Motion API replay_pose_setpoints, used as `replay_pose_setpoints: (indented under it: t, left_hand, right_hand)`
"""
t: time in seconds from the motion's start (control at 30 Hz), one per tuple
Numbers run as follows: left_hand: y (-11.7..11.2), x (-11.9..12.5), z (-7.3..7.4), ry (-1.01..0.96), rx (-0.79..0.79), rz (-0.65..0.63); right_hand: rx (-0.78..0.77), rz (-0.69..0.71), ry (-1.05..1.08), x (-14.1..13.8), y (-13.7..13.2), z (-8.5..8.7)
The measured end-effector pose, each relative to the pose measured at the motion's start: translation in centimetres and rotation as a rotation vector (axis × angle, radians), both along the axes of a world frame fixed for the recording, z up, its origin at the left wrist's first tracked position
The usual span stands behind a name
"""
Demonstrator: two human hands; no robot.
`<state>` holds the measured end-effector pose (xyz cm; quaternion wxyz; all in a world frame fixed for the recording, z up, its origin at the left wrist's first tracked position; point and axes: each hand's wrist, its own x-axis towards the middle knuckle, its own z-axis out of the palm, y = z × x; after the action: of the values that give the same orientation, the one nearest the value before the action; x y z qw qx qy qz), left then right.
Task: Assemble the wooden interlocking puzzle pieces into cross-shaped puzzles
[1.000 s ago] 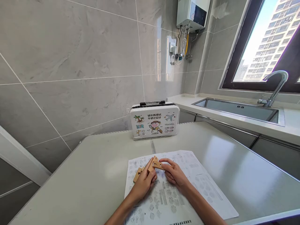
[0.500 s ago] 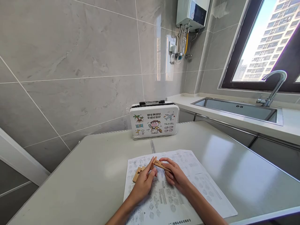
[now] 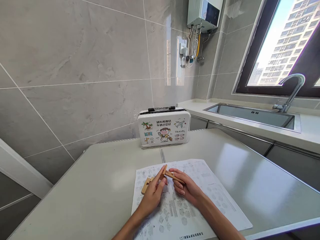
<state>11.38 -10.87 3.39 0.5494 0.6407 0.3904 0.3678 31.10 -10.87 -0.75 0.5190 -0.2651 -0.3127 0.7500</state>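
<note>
Above a printed sheet, my two hands hold small wooden puzzle pieces close together. My left hand is closed around one wooden puzzle piece, which is tilted upward between fingers and thumb. In my right hand a longer notched wooden piece is pinched, its far end meeting the left one; whether they interlock I cannot tell. More light wooden pieces lie on the sheet just left of my left hand, partly hidden by it.
A white carry case with cartoon prints stands at the back of the pale table, near the tiled wall. To the right runs a counter with a sink and a faucet. A water heater hangs above.
The notched piece in my right hand has turned slightly, so its broad face shows less. My right fingers have shifted a little around it; my left hand stays nearly still.
</note>
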Motion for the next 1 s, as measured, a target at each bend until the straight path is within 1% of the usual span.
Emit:
replay_pose_setpoints:
  t: [0.27, 0.43, 0.67, 0.77, 0.87, 1.0]
  left_hand:
    - [-0.2, 0.2, -0.1, 0.091, 0.011, -0.033]
    - [0.0, 0.3, 0.2, -0.011, -0.034, -0.066]
    - [0.2, 0.3, 1.0, -0.101, -0.136, -0.056]
    - [0.2, 0.2, 1.1, -0.133, -0.166, -0.07]
    - [0.1, 0.2, 1.0, -0.126, -0.164, -0.098]
    - [-0.1, 0.3, 0.9, -0.108, -0.203, -0.178]
  right_hand:
    - [0.048, 0.009, -0.035, -0.2, -0.2, 0.1]
    - [0.116, 0.031, -0.088, -0.3, -0.4, 0.5]
    - [0.173, 0.065, -0.15, -0.5, -0.6, 0.7]
    - [0.164, 0.033, -0.17, -0.5, -0.7, 0.8]
    - [0.141, -0.019, -0.188, -0.6, -0.7, 0.9]
    - [0.144, -0.057, -0.195, -0.8, -0.6, 0.9]
